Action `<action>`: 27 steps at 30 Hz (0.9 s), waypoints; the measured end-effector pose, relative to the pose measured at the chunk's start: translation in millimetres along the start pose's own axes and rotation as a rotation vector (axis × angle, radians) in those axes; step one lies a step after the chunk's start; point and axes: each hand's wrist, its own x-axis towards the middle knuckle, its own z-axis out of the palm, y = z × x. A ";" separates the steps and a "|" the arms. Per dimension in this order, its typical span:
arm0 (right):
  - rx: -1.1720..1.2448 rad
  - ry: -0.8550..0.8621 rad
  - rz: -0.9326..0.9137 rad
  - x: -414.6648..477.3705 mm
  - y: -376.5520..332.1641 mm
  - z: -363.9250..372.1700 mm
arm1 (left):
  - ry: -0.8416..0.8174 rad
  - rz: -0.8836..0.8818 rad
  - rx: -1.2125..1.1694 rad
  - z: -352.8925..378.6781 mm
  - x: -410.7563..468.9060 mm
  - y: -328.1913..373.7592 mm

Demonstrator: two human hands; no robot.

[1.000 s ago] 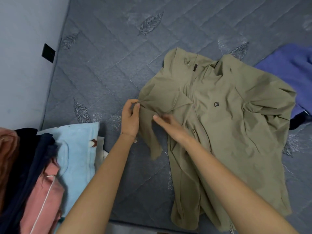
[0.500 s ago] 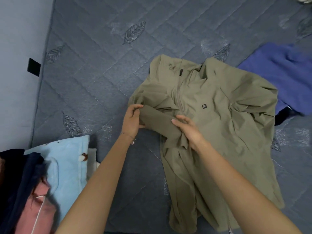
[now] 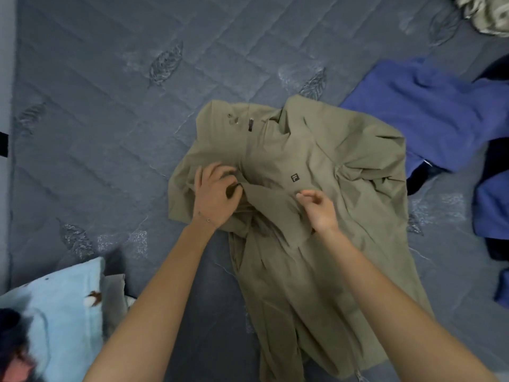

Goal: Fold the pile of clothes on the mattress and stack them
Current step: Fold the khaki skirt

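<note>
An olive zip jacket (image 3: 330, 150) with a small dark logo lies face up on the grey quilted mattress (image 3: 110, 119). Its left sleeve (image 3: 272, 210) is folded across the chest. My left hand (image 3: 216, 194) grips bunched fabric at the sleeve's shoulder end, fingers curled. My right hand (image 3: 316, 208) is just below the logo, thumb and fingers pinching the sleeve's upper edge. The jacket's right sleeve is crumpled at the far right side.
A blue garment (image 3: 429, 111) lies at the right over something dark (image 3: 498, 244). A pale patterned cloth (image 3: 487, 15) shows at the top right corner. A light blue printed fabric (image 3: 63, 304) and dark and pink clothes (image 3: 13, 354) sit at the bottom left. A wall (image 3: 5, 78) borders the left.
Both hands moved right and up over the jacket, carrying the left sleeve across the chest. The view shifted left, showing more of the blue garment.
</note>
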 end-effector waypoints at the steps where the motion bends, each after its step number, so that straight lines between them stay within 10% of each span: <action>1: -0.057 0.026 -0.095 0.9 -0.8 -3.2 | -0.042 0.002 -0.033 2.1 7.4 9.8; 9: -0.858 -0.256 -0.340 6.8 5.9 -4.4 | -0.026 -0.117 -0.256 22.6 34.7 40.4; 16: -0.525 0.077 -0.529 13.8 17.1 24.4 | 0.084 -0.282 -0.497 21.0 46.6 22.3; 20: -0.347 -0.055 -0.507 35.5 -4.8 12.4 | 0.056 -0.238 -0.358 13.0 51.4 -3.0; 27: 0.067 -0.158 -0.193 87.2 -53.1 -23.3 | -0.400 -0.181 0.014 3.8 38.9 -55.5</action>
